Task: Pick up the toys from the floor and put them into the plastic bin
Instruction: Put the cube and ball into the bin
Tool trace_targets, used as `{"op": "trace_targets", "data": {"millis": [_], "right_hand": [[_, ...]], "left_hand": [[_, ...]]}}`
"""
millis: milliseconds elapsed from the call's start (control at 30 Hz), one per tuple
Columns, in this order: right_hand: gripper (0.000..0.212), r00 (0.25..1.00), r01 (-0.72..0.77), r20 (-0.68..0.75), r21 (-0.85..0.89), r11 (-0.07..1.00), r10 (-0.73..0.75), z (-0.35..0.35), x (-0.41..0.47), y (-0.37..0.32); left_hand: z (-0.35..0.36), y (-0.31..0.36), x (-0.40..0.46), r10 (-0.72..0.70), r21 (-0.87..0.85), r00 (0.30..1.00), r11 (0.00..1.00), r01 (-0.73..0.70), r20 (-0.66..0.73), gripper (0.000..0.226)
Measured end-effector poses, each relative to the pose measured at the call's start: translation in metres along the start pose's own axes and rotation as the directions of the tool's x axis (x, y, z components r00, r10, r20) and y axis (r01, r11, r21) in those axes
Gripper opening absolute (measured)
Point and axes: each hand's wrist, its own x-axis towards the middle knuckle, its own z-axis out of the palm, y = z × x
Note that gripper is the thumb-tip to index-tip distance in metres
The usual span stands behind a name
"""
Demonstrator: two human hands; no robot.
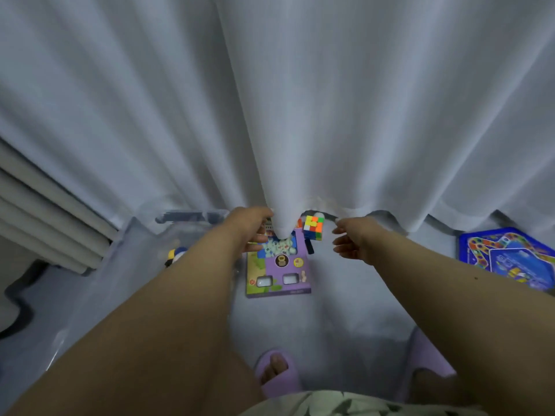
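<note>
Gripping the purple toy box (277, 265) is the left hand (250, 228); right hand (356, 241) hangs loose beside the cube (313, 227).

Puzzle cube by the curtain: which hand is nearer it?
Right hand, open just right of the puzzle cube. Left hand is farther left, at the toy box.

both arms reach down twd toys at a white curtain's (270, 100) hem: left hand (250, 228) grips a purple toy box (277, 265) on the floor, right hand (351, 243) open beside a colour cube (313, 227); clear plastic bin (129, 265) at left.
</note>
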Motion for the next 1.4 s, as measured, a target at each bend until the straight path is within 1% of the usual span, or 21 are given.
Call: {"op": "trace_targets", "data": {"millis": [167, 267, 333, 400, 500, 533, 600, 633, 667, 767, 867, 933, 1000, 1033, 1067, 1133, 1200, 1267, 1300, 1367, 1400], "right_hand": [[0.031, 0.997, -0.074, -0.024, 0.008, 0.997, 0.074, -0.044, 0.038, 0.029], [0.031, 0.994, -0.101, -0.035, 0.021, 0.995, 0.102, -0.06, 0.059, 0.039], [0.031, 0.99, -0.134, -0.042, 0.032, 0.99, 0.135, -0.065, 0.073, 0.045], [0.032, 0.986, -0.162, -0.042, 0.034, 0.986, 0.163, -0.068, 0.087, 0.053], [0.04, 0.986, -0.165, -0.016, -0.057, 0.985, 0.164, -0.067, 0.105, 0.063], [0.045, 0.988, -0.153, -0.006, -0.121, 0.981, 0.153, -0.066, 0.11, 0.067], [0.054, 0.993, -0.113, 0.017, -0.225, 0.968, 0.12, -0.062, 0.118, 0.073], [0.056, 0.993, -0.099, 0.037, -0.238, 0.966, 0.111, -0.059, 0.121, 0.076], [0.058, 0.992, -0.096, 0.052, -0.223, 0.97, 0.111, -0.057, 0.126, 0.079], [0.059, 0.988, -0.138, 0.051, -0.096, 0.986, 0.143, -0.051, 0.139, 0.088], [0.053, 0.985, -0.17, 0.037, -0.03, 0.985, 0.171, -0.044, 0.152, 0.09], [0.052, 0.983, -0.18, 0.045, -0.02, 0.984, 0.18, -0.039, 0.159, 0.088], [0.05, 0.983, -0.175, 0.057, -0.02, 0.984, 0.176, -0.034, 0.165, 0.087], [0.048, 0.984, -0.165, 0.061, -0.013, 0.986, 0.166, -0.032, 0.169, 0.086], [0.045, 0.986, -0.153, 0.064, -0.002, 0.988, 0.153, -0.031, 0.172, 0.088], [0.038, 0.989, -0.133, 0.062, 0.027, 0.991, 0.131, -0.029, 0.177, 0.093], [0.03, 0.991, -0.125, 0.049, 0.078, 0.989, 0.121, -0.028, 0.181, 0.098], [0.027, 0.992, -0.126, 0.035, 0.121, 0.985, 0.122, -0.029, 0.183, 0.102], [0.027, 0.992, -0.125, 0.027, 0.137, 0.983, 0.122, -0.03, 0.183, 0.102], [0.026, 0.993, -0.113, -0.004, 0.175, 0.978, 0.116, -0.034, 0.185, 0.101], [0.025, 0.993, -0.112, -0.021, 0.204, 0.973, 0.118, -0.037, 0.186, 0.099]], "left_hand": [[0.046, 0.007, 0.045, 0.032, 0.21, 0.996, 0.977, -0.048, 0.078, 0.037], [0.065, 0.006, 0.072, 0.038, 0.357, 0.996, 0.932, -0.065, 0.082, 0.032], [0.076, 0.002, 0.091, 0.051, 0.385, 0.997, 0.92, -0.068, 0.054, 0.029], [0.089, -0.006, 0.106, 0.057, 0.443, 0.996, 0.892, -0.085, 0.076, 0.024], [0.107, -0.021, 0.125, 0.051, 0.478, 0.993, 0.873, -0.096, 0.106, 0.019], [0.112, -0.025, 0.13, 0.05, 0.473, 0.993, 0.876, -0.096, 0.108, 0.024], [0.122, -0.035, 0.145, 0.033, 0.484, 0.994, 0.871, -0.08, 0.104, 0.055], [0.127, -0.039, 0.152, 0.027, 0.501, 0.994, 0.862, -0.079, 0.11, 0.068], [0.133, -0.041, 0.157, 0.03, 0.529, 0.993, 0.844, -0.088, 0.118, 0.074], [0.146, -0.048, 0.178, 0.07, 0.593, 0.991, 0.796, -0.125, 0.116, 0.078], [0.155, -0.05, 0.198, 0.113, 0.666, 0.986, 0.727, -0.164, 0.119, 0.088], [0.162, -0.046, 0.206, 0.137, 0.733, 0.986, 0.66, -0.164, 0.098, 0.081], [0.17, -0.041, 0.216, 0.175, 0.774, 0.978, 0.601, -0.2, 0.117, 0.066], [0.175, -0.041, 0.224, 0.204, 0.786, 0.971, 0.576, -0.224, 0.126, 0.064], [0.179, -0.039, 0.23, 0.218, 0.8, 0.967, 0.554, -0.233, 0.131, 0.069], [0.186, -0.042, 0.243, 0.204, 0.804, 0.972, 0.556, -0.213, 0.116, 0.076], [0.193, -0.047, 0.25, 0.164, 0.804, 0.982, 0.569, -0.174, 0.096, 0.071], [0.198, -0.052, 0.249, 0.185, 0.792, 0.982, 0.594, -0.145, 0.041, 0.063], [0.201, -0.057, 0.249, 0.232, 0.799, 0.972, 0.578, -0.163, 0.031, 0.06], [0.204, -0.059, 0.235, 0.346, 0.798, 0.935, 0.539, -0.268, 0.08, 0.052], [0.206, -0.062, 0.229, 0.361, 0.745, 0.927, 0.592, -0.309, 0.098, 0.047]]}}
